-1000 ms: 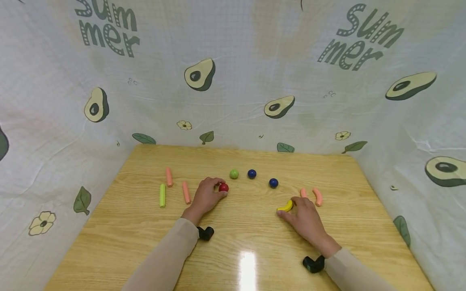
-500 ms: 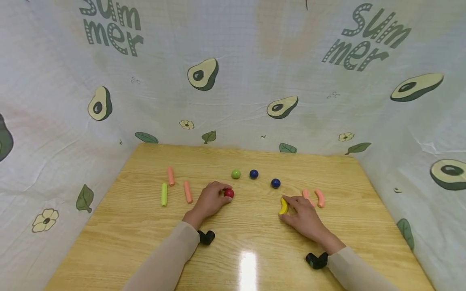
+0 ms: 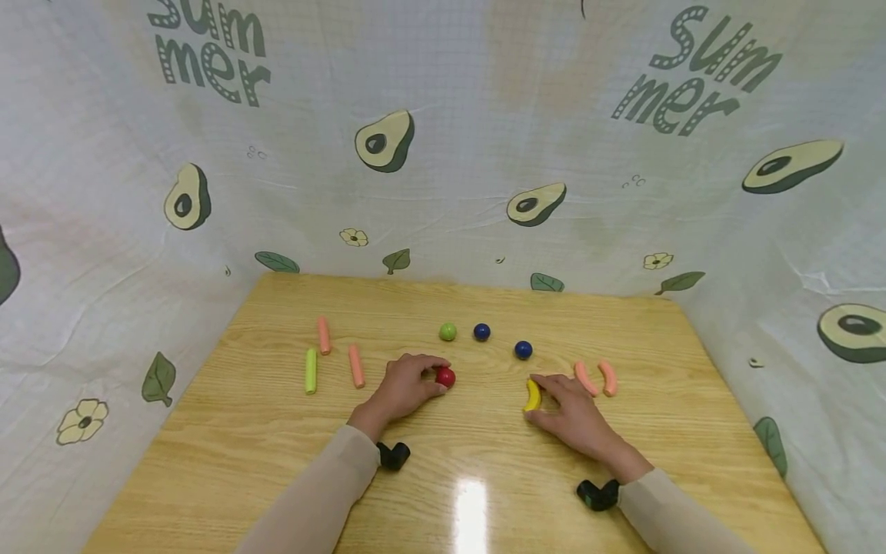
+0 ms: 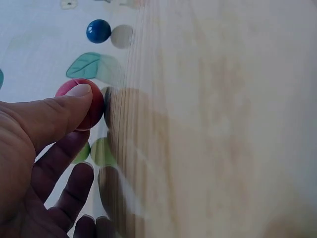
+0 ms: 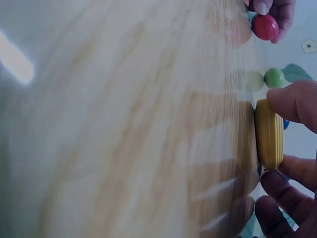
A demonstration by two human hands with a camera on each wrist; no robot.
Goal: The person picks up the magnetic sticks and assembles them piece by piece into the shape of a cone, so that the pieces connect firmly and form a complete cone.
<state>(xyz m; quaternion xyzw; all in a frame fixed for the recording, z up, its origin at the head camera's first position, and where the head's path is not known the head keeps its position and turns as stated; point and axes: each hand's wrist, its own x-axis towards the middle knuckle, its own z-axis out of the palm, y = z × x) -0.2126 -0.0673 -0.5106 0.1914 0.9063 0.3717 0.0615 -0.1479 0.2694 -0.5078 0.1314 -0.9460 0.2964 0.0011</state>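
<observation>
My left hand (image 3: 407, 386) pinches a small, glossy red ball (image 3: 447, 377) between thumb and fingers, left of the table's middle. In the left wrist view the thumb lies over the near side of the red ball (image 4: 95, 110). To the right, my right hand (image 3: 573, 415) pinches a small yellow banana-shaped piece (image 3: 532, 395) by its two ends. Ridges show along the yellow piece (image 5: 270, 139) in the right wrist view, with its side close against the tabletop. Just behind the right hand lie two curved pink pieces, one (image 3: 584, 378) beside the other (image 3: 608, 378).
A green ball (image 3: 447, 332) and two dark blue balls (image 3: 481, 332) (image 3: 523, 350) sit farther back. Left of the left hand lie two straight pink sticks (image 3: 324, 335) (image 3: 356, 366) and a yellow-green stick (image 3: 311, 371). A printed cloth (image 3: 443, 192) hangs around the wooden table (image 3: 228, 446).
The left hand has moved the red ball right and toward the person. The right hand has turned the yellow banana-shaped piece more upright in the head view and shifted it slightly left.
</observation>
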